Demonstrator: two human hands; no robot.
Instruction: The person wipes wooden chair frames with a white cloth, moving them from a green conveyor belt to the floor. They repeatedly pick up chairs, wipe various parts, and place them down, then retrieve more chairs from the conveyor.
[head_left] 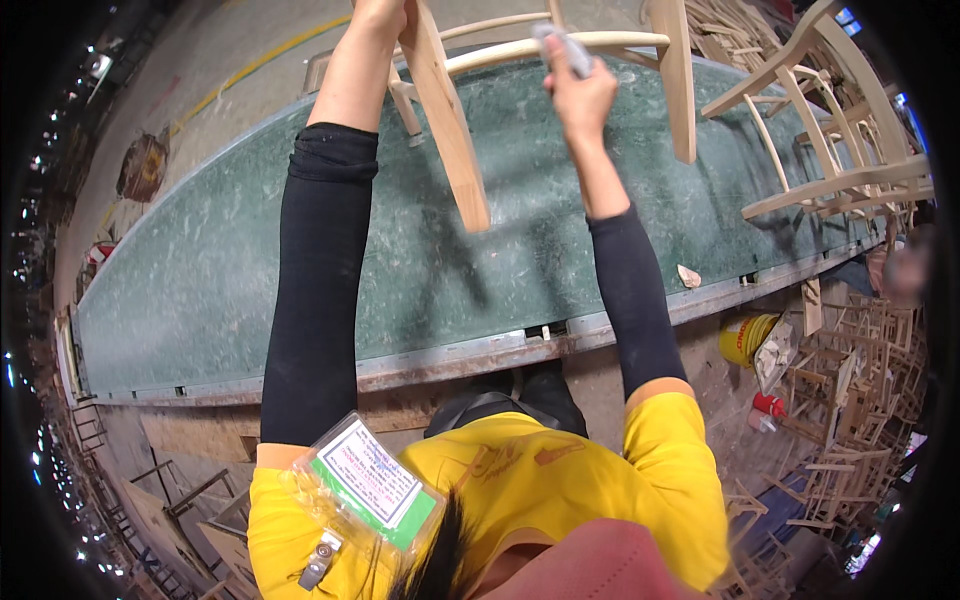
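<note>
A bare wooden chair frame (pixel 452 130) stands tilted on the green workbench (pixel 200 290) at the top middle. My left hand (pixel 380 14) grips its thick leg near the top edge of the picture. My right hand (pixel 580 90) is closed around a small grey block (pixel 562 48), pressed against the chair's curved rail (pixel 530 46). Both arms wear black sleeves and reach far forward.
A second unfinished chair frame (pixel 830 150) sits on the bench at the right. A small wood offcut (pixel 688 276) lies near the bench's metal edge. On the floor at right are a yellow bucket (pixel 745 338), a red can (pixel 768 404) and stacked wooden frames (pixel 850 440).
</note>
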